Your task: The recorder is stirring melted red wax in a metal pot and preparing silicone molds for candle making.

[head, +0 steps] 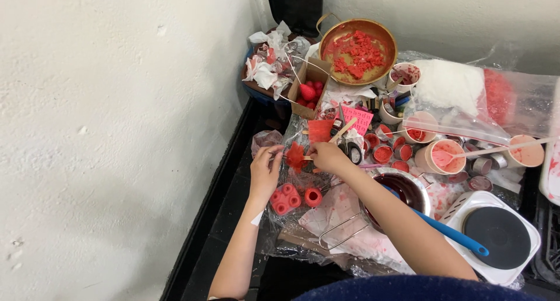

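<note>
While both hands worked over the plastic-covered floor area, the left hand (265, 171) and right hand (328, 157) met at a small red flower-shaped wax piece (296, 156), which sat between them just above the sheet. Left fingers were narrowed to a pinch at the piece's left edge. Right fingers were closed around a thin wooden stick (343, 130) that angled up and away to the right; whether the stick's lower end touched the red piece could not be told.

Just below the hands lay a cluster of small red moulded rounds (285, 199) and a single red ring-shaped one (313, 196). Under the right forearm stood a metal pot of dark red liquid (408, 191) with a blue-handled utensil (452, 235) resting in it. A white hotplate (500, 235) sat just beside the pot. Farther off: a brass bowl of red wax chunks (359, 51), several paper cups (444, 156) with pink residue, and a small cardboard box (307, 90) of red shapes.

Risks, judged: the thin flower piece looked fragile and could crack under too tight a pinch or a prod from the stick. The right forearm passed close over the pot; a dip of the elbow could knock the blue handle and spill liquid onto the sheet and finished rounds.
</note>
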